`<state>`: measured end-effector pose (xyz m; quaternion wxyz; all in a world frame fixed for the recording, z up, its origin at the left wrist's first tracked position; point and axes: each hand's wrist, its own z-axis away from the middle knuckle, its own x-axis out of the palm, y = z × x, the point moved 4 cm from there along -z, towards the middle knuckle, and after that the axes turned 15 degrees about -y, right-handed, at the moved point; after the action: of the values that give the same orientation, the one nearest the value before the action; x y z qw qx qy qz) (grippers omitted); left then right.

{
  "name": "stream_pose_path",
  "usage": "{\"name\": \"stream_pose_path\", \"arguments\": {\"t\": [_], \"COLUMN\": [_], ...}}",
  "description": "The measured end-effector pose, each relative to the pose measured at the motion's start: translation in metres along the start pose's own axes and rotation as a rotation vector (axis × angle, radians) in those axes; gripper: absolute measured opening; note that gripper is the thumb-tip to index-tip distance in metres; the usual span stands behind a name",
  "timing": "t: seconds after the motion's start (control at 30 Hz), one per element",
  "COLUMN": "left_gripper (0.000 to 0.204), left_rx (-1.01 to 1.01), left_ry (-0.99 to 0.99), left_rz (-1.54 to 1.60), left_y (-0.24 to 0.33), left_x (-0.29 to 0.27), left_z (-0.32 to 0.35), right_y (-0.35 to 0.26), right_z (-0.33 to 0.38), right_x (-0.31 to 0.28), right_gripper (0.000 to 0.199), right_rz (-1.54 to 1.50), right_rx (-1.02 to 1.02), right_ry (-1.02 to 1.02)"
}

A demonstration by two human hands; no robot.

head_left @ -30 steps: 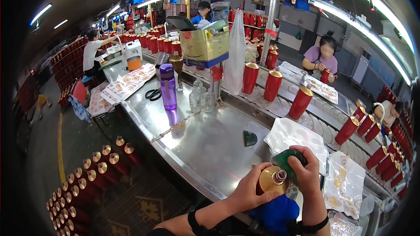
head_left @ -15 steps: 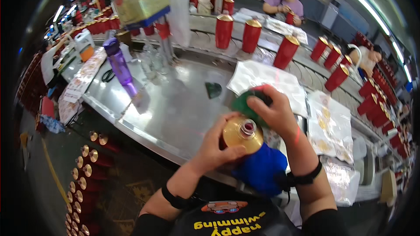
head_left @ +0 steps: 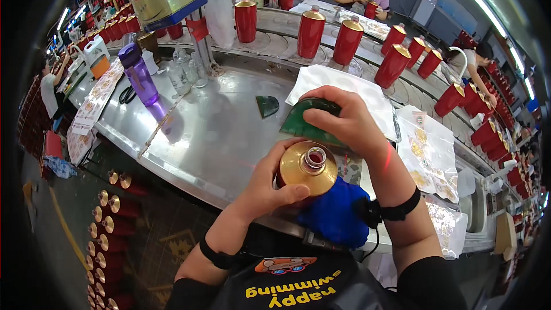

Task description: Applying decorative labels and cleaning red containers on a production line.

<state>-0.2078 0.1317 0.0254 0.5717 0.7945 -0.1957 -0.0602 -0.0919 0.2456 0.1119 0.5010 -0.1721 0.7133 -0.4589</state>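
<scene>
My left hand point(head_left: 265, 186) grips a red bottle with a gold shoulder and an open neck point(head_left: 308, 167), held upright at the near edge of the steel table point(head_left: 212, 132). Just above it my right hand point(head_left: 343, 121) presses a flat dark green scraper point(head_left: 301, 123) against the far side of the bottle. A blue cloth point(head_left: 333, 212) lies under the bottle, close to my body. Each wrist wears a black band.
A second green scraper point(head_left: 267, 105) lies on the table. A purple water bottle point(head_left: 138, 74) and clear small bottles point(head_left: 185, 73) stand at the left. Red bottles point(head_left: 347, 40) ride a conveyor behind. Sticker sheets point(head_left: 430, 149) lie right. Several bottles point(head_left: 106, 218) stand on the floor. Other people work beyond.
The view has tilted down and closer. Both hands with the bottle and scraper sit nearer the middle of the picture; my grip on them is unchanged.
</scene>
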Motion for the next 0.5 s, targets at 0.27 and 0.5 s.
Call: {"name": "stream_pose_path", "arguments": {"t": [0.27,0.5], "left_gripper": [0.087,0.081], "left_rx": [0.017,0.014], "left_ry": [0.223,0.105], "left_rz": [-0.140,0.011], "left_y": [0.006,0.004], "left_x": [0.019,0.010], "left_z": [0.010,0.003], "right_y": [0.005,-0.008], "right_z": [0.002,-0.021], "right_x": [-0.003,0.001], "right_gripper": [0.025,0.027], "right_rz": [-0.278,-0.016], "right_rx": [-0.085,-0.159], "right_ry": [0.008,-0.288]}}
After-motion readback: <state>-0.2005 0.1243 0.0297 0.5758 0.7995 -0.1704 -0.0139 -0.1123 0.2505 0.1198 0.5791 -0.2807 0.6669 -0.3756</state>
